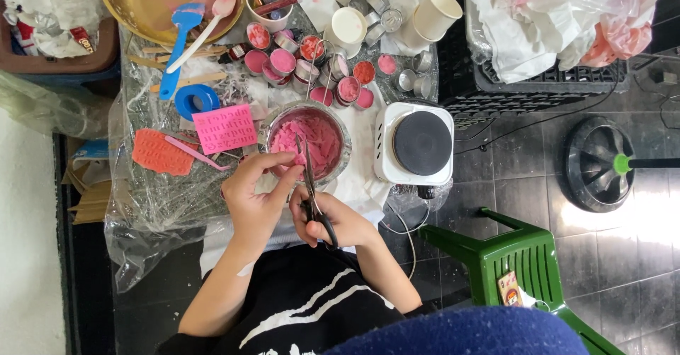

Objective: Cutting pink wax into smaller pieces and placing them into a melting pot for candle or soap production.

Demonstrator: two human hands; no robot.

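- My right hand had its grip closed through the black handles of a pair of scissors, blades pointing away from me over the rim of the metal bowl, so that cut bits would fall straight in, I judged.
- My left hand pinched a small pink piece between thumb and fingertips, grip closed on it, right beside the blades and just above the bowl's near edge.
- The bowl sat on the desk directly ahead of me, half full of pink, waxy-looking strips and flakes, soft-edged and matte.
- Left of it lay a pink embossed sheet and an orange one, both flat and textured with raised rows.
- Clear crinkled plastic sheeting covered the desk, presumably to catch spills.
- Behind the bowl stood a cluster of small round tins with pink and red fill, glossy on top.
- A white single hotplate with a dark disc stood just right of the bowl, close enough for melting work.
- A brass pan held a blue spatula.
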